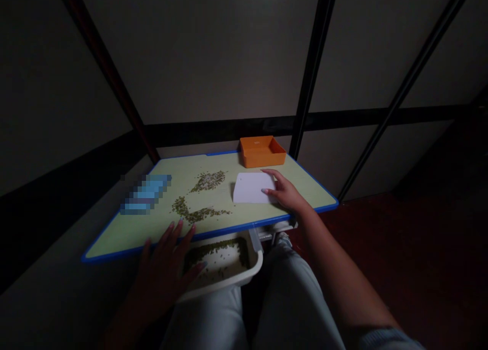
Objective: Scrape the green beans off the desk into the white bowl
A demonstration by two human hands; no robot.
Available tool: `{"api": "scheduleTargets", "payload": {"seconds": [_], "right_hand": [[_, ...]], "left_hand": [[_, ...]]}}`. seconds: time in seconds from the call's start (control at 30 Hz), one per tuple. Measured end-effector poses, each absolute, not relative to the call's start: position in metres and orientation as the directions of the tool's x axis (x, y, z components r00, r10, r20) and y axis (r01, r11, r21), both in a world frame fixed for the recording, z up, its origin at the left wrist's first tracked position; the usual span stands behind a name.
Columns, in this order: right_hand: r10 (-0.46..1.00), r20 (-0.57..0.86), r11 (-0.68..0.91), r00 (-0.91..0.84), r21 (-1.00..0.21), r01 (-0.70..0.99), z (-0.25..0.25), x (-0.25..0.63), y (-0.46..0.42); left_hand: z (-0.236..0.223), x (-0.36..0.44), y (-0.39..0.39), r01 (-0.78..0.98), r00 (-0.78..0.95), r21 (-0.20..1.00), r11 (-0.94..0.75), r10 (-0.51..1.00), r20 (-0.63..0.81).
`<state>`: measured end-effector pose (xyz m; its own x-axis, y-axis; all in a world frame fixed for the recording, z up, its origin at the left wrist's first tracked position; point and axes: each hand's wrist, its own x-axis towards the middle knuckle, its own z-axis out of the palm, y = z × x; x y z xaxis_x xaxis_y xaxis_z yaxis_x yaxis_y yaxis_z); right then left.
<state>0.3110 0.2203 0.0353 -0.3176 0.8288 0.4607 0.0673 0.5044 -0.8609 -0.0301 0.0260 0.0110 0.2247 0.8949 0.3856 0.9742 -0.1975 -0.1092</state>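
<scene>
My right hand [287, 192] grips the right side of a flat white plastic scraper [251, 187], thumb on its face and fingers at its upper edge. The scraper is just above or on the pale green tabletop [308, 187]; I cannot tell whether it touches. Left of it lie a curved band of small green grains [202, 215] and, farther back, a pile mixed with paler bits [209, 180]. My left hand [165, 263] is open with fingers spread, fingertips at the table's front edge near the green grains. Its thumb reaches over a white tray [257, 263] holding more green grains.
An orange open bin [263, 160] stands at the table's back right. A pixelated blue item [147, 194] lies at the left edge. Blue trim [229, 230] borders the tabletop. The white tray sits below the front edge, above my legs. Panelled walls [221, 60] rise behind.
</scene>
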Motion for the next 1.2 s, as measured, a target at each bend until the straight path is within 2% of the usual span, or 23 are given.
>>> {"api": "scheduleTargets", "payload": {"seconds": [0.6, 0.83, 1.2], "right_hand": [[0.821, 0.444, 0.482, -0.360, -0.876, 0.018, 0.044, 0.313, 0.211], [0.855, 0.368, 0.397, -0.366, -0.918, 0.004, 0.046, 0.315, 0.208], [0.844, 0.357, 0.387, -0.401, -0.922, -0.007, 0.048, 0.317, 0.205]], "left_hand": [[0.015, -0.028, 0.026, 0.976, 0.216, -0.090, -0.197, 0.916, 0.338], [0.015, -0.028, 0.024, 0.976, 0.216, -0.095, -0.195, 0.916, 0.339], [0.014, -0.028, 0.024, 0.979, 0.206, -0.071, -0.193, 0.917, 0.343]]}}
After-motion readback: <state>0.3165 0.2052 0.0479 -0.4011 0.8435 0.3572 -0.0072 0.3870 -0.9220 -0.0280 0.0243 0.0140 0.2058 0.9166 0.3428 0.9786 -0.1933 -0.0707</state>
